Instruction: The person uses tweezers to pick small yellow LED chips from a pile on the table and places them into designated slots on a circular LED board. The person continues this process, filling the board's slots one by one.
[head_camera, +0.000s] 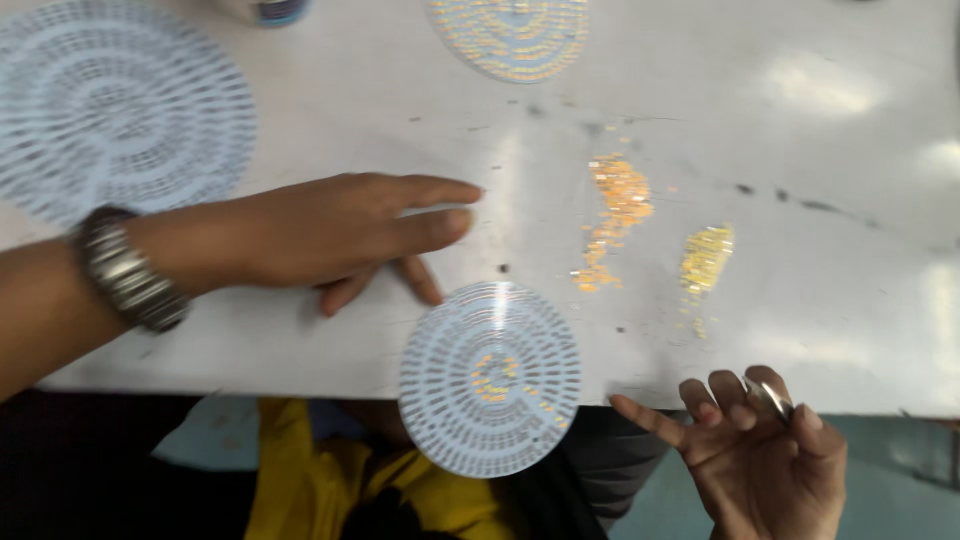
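The left hand (335, 235) lay flat and released over the white tabletop (820, 200), fingers stretched toward the right, its grip closed on nothing; a thumb and a lower finger touched the surface just above a round white disc (490, 378). A beaded metal bracelet (128, 270) circled that wrist. The right hand (765, 455) hovered off the near edge of the tabletop, palm turned up, its grip pinching a small shiny metal tool (770, 398) between thumb and fingertips, while the forefinger pointed left toward the disc without reaching it.

The disc sat at the near edge, roughly half of it hanging past the rim. It was thin, circular and pale, covered with concentric rings of small dark slots, and a few tiny orange-yellow pieces sat near its centre and along its lower right part.

Farther out, two loose heaps of small chips lay on the bare surface: an orange heap (618, 215) and, just beside it to the right, a yellower heap (706, 260). A larger slotted disc (115, 105) rested at the far left, and a third disc (512, 35), mostly filled with yellowish pieces, was cut off by the top edge. Below the tabletop showed yellow clothing (310, 480).
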